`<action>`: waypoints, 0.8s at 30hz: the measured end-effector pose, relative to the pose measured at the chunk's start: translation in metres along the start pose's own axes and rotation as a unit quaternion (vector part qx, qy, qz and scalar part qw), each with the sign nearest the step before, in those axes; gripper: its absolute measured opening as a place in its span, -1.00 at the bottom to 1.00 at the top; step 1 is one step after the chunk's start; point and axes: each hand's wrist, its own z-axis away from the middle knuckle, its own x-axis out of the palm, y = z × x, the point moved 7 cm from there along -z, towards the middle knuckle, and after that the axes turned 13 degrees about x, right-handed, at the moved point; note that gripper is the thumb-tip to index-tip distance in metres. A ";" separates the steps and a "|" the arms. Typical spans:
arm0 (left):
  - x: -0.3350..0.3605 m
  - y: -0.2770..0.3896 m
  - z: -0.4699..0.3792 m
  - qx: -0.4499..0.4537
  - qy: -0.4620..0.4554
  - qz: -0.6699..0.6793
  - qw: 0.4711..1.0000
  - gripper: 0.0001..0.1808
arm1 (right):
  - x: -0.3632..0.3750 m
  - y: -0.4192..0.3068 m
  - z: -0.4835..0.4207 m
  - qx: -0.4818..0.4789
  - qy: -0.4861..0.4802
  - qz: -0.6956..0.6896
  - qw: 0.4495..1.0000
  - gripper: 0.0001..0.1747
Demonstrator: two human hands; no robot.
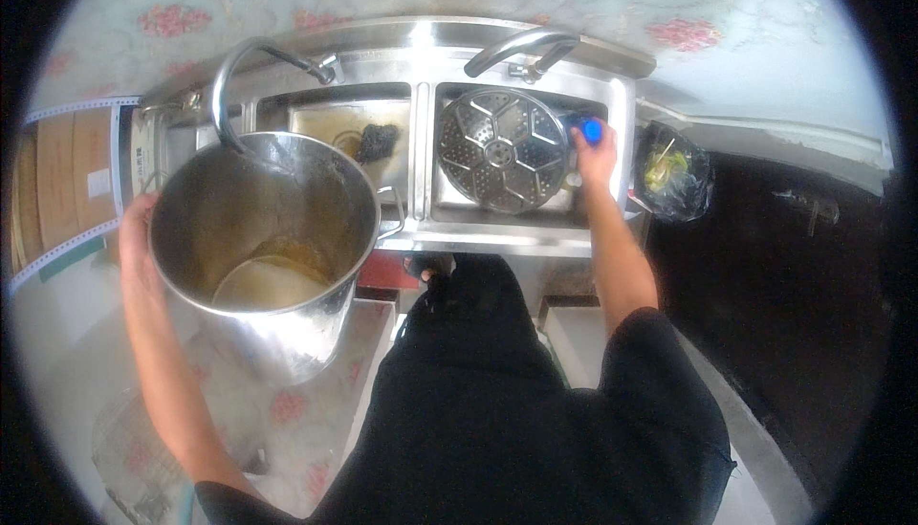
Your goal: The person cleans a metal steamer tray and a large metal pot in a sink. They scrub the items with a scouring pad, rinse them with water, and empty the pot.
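Observation:
A tall stainless steel stockpot leans over the front of the left sink, mouth towards me. Cloudy, pale liquid lies in its bottom, and brownish residue marks the inner wall. My left hand grips the pot's left side by the wire handle, its fingers partly hidden. In the right basin a round perforated steel steamer plate stands tilted. Just right of the plate, my right hand holds an object with a round blue cap; its body is mostly hidden.
A curved tap reaches over the pot's rim; a second tap arches over the right basin. A dark scouring pad lies in the left basin. A black bag of vegetable scraps sits right of the sink, cardboard boxes at left.

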 end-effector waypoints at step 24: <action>-0.045 -0.013 -0.023 -0.007 -0.034 0.017 0.999 -0.66 | -0.068 -0.089 -0.062 -0.081 0.035 -0.069 0.994 -0.07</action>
